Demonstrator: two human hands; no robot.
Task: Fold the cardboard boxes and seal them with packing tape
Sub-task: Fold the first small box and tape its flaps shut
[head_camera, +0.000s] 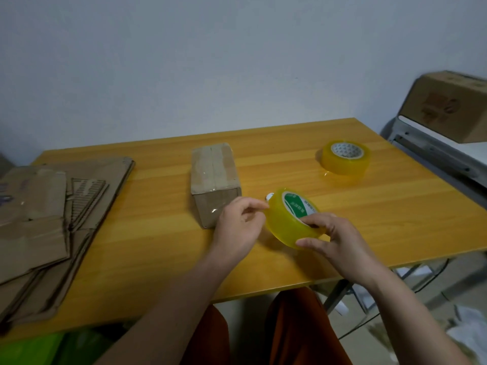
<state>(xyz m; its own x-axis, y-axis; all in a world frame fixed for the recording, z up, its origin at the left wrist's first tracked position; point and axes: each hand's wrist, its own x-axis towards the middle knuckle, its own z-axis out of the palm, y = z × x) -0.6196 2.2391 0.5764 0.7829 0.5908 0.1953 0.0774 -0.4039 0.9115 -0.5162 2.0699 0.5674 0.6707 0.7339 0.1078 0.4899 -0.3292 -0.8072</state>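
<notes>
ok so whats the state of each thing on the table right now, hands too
small cardboard box: closed, clear tape over its top seam, lying on the table
green-core tape roll: held tilted between both hands
left hand: fingers pinching at the roll's edge
right hand: gripping the roll
second tape roll: lying flat, untouched
flat cardboard stack: unfolded, piled at table's left

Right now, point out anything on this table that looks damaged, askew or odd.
The flattened cardboard boxes at the left lie in a loose, uneven stack with worn, ragged edges, some overhanging the table. The small sealed box has wrinkled tape and a dented top. Nothing is spilled.
</notes>
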